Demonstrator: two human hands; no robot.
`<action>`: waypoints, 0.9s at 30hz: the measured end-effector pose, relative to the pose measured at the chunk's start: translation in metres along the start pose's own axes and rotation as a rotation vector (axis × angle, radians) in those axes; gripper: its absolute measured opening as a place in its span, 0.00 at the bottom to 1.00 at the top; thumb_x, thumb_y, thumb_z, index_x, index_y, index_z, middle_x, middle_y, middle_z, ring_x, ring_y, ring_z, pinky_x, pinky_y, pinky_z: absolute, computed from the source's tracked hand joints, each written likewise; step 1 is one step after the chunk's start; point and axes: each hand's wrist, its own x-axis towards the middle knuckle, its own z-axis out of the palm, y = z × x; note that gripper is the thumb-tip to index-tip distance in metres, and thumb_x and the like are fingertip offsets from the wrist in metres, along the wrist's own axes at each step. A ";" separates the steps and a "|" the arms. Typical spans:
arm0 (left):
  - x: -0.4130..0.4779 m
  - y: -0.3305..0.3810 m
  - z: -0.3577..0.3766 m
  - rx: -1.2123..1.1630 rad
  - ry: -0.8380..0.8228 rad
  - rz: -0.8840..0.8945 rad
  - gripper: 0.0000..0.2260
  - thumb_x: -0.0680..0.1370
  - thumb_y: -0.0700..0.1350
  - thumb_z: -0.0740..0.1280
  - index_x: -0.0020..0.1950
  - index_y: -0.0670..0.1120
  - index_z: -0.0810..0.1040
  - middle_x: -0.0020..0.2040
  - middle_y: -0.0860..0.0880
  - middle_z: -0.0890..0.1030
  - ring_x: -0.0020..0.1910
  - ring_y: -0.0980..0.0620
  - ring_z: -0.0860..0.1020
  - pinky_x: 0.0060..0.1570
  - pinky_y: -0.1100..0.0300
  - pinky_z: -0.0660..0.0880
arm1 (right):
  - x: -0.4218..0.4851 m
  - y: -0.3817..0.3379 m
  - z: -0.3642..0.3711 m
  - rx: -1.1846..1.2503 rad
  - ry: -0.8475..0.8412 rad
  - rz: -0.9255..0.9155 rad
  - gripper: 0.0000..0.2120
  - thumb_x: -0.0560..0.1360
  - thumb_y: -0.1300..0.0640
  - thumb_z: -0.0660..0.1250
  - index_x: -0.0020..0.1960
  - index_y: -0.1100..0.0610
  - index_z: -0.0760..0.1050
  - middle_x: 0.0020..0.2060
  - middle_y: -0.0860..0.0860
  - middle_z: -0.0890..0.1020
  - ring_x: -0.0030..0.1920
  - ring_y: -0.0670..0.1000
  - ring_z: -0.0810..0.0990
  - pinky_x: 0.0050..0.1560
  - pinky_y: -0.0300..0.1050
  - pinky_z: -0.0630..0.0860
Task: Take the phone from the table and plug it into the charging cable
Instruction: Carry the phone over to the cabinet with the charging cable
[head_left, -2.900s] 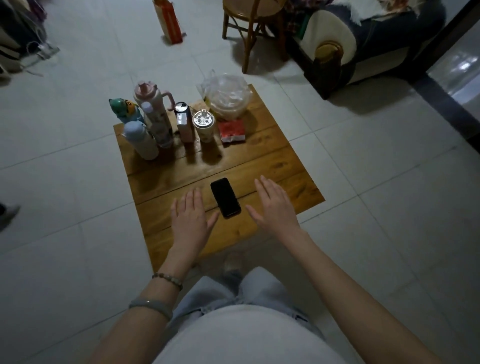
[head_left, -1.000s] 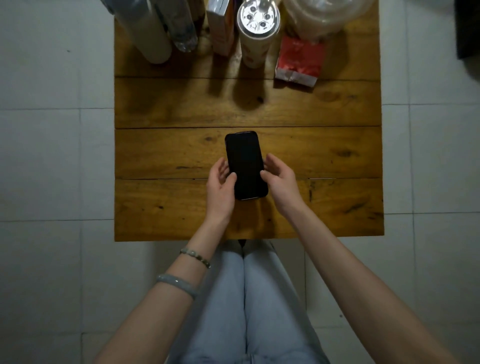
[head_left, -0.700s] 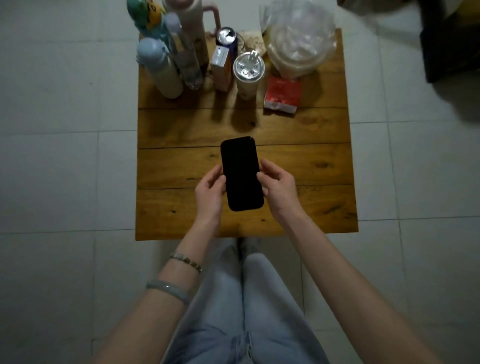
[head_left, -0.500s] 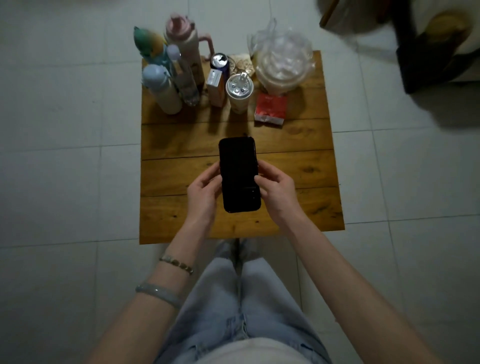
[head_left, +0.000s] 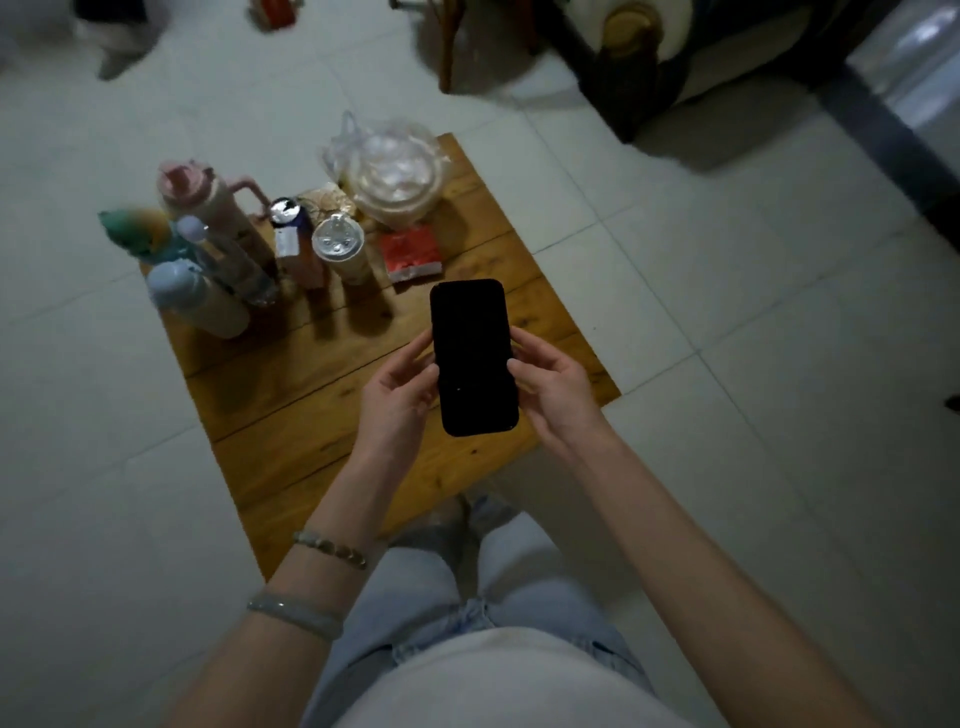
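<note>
A black phone (head_left: 474, 356) with a dark screen is lifted off the low wooden table (head_left: 291, 395) and faces up toward me. My left hand (head_left: 397, 402) grips its left edge and my right hand (head_left: 556, 389) grips its right edge, fingers curled around the lower half. No charging cable shows in this view.
At the table's far side stand several bottles and cups (head_left: 218, 270), a can (head_left: 285, 213), a red packet (head_left: 413, 249) and a bagged plastic container (head_left: 395, 176). A chair leg (head_left: 447, 47) and a sofa (head_left: 639, 57) lie beyond on the tiled floor.
The phone has come up off the table in both hands, closer to me. The head camera has tilted up and turned, so the table now sits to the left.
</note>
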 end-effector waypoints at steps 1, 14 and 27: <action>0.001 -0.001 0.005 0.011 -0.035 -0.020 0.17 0.76 0.35 0.64 0.63 0.47 0.77 0.57 0.46 0.82 0.56 0.50 0.80 0.50 0.58 0.77 | -0.004 0.001 -0.007 0.043 0.028 -0.026 0.20 0.74 0.71 0.61 0.64 0.59 0.72 0.58 0.57 0.79 0.57 0.54 0.79 0.54 0.46 0.79; -0.009 -0.033 0.091 0.266 -0.495 -0.177 0.17 0.77 0.33 0.62 0.65 0.41 0.74 0.58 0.45 0.81 0.57 0.48 0.80 0.49 0.59 0.78 | -0.088 0.017 -0.086 0.341 0.413 -0.332 0.21 0.74 0.74 0.58 0.66 0.63 0.69 0.53 0.56 0.80 0.53 0.51 0.80 0.51 0.41 0.79; -0.064 -0.103 0.235 0.559 -0.852 -0.220 0.17 0.78 0.34 0.62 0.66 0.43 0.74 0.59 0.44 0.81 0.57 0.48 0.80 0.54 0.53 0.78 | -0.180 0.013 -0.207 0.500 0.735 -0.516 0.20 0.74 0.72 0.60 0.64 0.61 0.71 0.51 0.55 0.82 0.52 0.51 0.82 0.47 0.43 0.78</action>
